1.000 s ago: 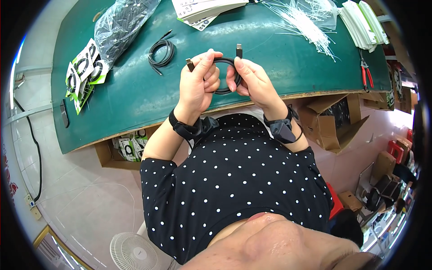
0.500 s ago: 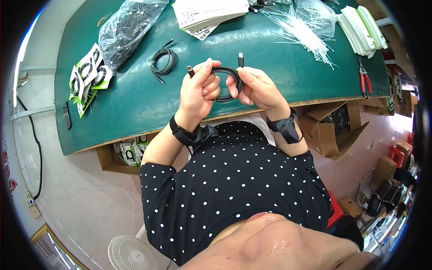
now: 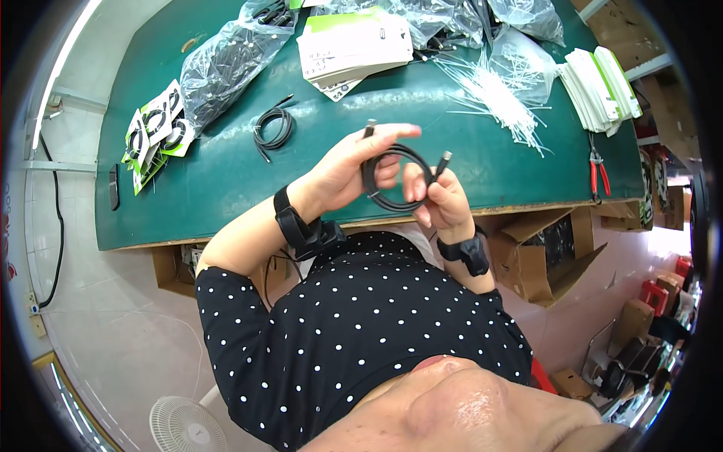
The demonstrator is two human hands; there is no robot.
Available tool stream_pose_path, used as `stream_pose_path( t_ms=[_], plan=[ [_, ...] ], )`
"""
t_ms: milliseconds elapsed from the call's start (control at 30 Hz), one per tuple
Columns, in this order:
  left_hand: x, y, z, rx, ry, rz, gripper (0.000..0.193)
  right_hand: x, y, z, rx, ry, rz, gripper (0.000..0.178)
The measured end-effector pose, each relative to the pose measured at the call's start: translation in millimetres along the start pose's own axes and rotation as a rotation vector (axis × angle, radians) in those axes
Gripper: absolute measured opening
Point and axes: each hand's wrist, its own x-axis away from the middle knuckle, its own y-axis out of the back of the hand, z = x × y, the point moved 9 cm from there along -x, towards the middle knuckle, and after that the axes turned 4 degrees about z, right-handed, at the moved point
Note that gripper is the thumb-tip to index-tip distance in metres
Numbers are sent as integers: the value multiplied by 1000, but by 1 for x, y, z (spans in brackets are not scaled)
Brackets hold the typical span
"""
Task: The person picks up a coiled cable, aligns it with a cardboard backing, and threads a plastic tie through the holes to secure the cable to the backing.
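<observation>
While coiled, black cable [image 3: 393, 206] between both hands [image 3: 348, 172] [image 3: 447, 202].

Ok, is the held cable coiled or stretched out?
Coiled: the black cable forms a ring between the left hand and right hand.

The held cable [image 3: 392, 206] seems to be covered with smooth, matt plastic, and its plug [image 3: 446, 156] is tipped with shiny metal. The green surface [image 3: 226, 192] is finished smooth and slightly glossy. The left bag [image 3: 233, 64] is made of crinkled, glossy plastic, the right box [image 3: 518, 255] of matt cardboard.
</observation>
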Motion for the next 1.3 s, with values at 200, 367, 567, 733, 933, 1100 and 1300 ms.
stream_pose_path(
  t_ms=[200,367,567,733,933,1100,1300],
  plan=[
    [-22,26,-106,-1124,-500,-450,56,26,20,42,-79,270,-89,31],
    [-45,65,-138,-2198,-595,-724,56,33,35,45,-60,260,-197,30],
    [-59,62,-117,-2756,-442,-772,47,38,40,51,73,233,-272,30],
    [-51,44,-103,-2904,-580,-608,40,41,46,50,104,223,-291,30],
    [-17,-13,-106,-2792,-808,-642,35,41,45,49,117,232,-279,30],
    [31,-48,-70,-2778,-752,-683,33,38,42,48,82,280,-199,31],
    [54,-20,-9,-2583,-290,-510,31,26,29,32,-13,272,-84,31]
  ],
)
